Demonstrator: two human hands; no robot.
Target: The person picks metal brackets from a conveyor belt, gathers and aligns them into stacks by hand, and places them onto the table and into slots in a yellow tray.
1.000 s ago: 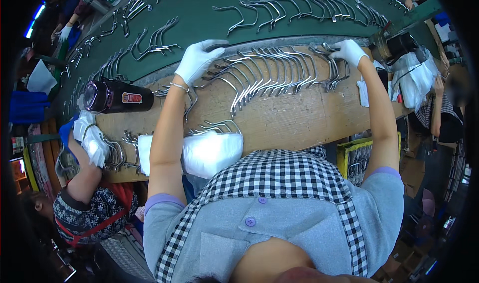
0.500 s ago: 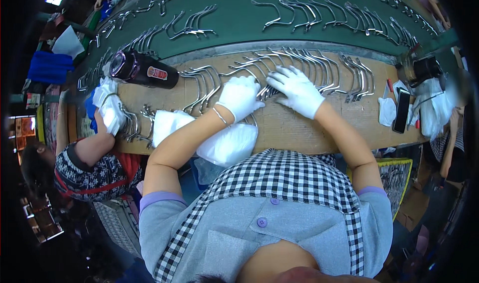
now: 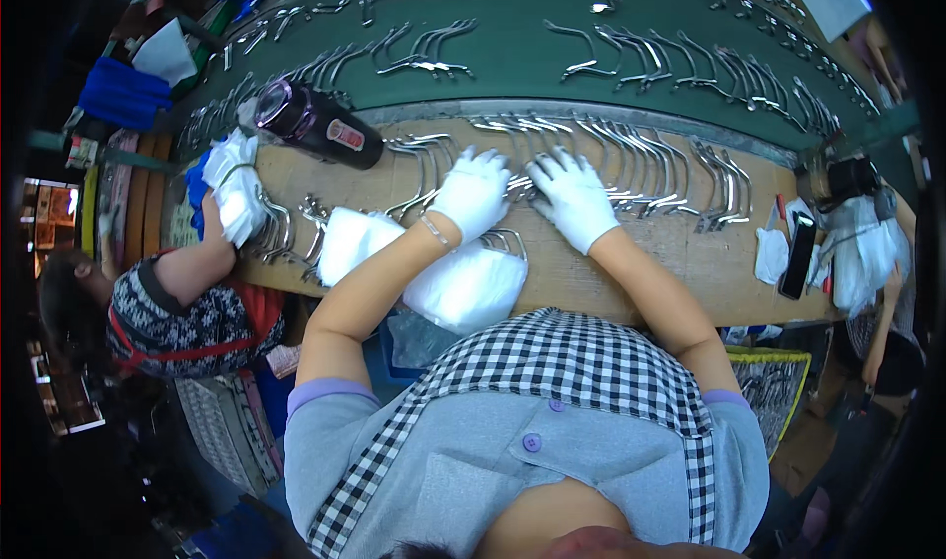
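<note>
In white gloves, both my hands lie over a row of bent, shiny metal bars (image 3: pixel 636 160) on the brown work table. My left hand (image 3: pixel 473 196) rests on the left part of the row, its fingers stretched away from me. Close beside it, my right hand (image 3: pixel 574 202) has its fingers spread over the bars. Neither hand appears to grip a bar, though the undersides of both are hidden. White plastic bags (image 3: pixel 463 288) lie by my left forearm, with a few bar ends showing behind them.
Beyond the table runs a green surface (image 3: pixel 512 76) carrying more bent bars. A dark bottle (image 3: pixel 330 133) lies tilted at the left. At the right are a phone (image 3: pixel 796 255), a white cloth (image 3: pixel 772 255) and plastic bags (image 3: pixel 857 248). A co-worker (image 3: pixel 187 313) sits at the left.
The whole view has shifted. Against the table, both hands have moved left along the row. The right hand has drawn nearer to the left and turned more straight ahead.
</note>
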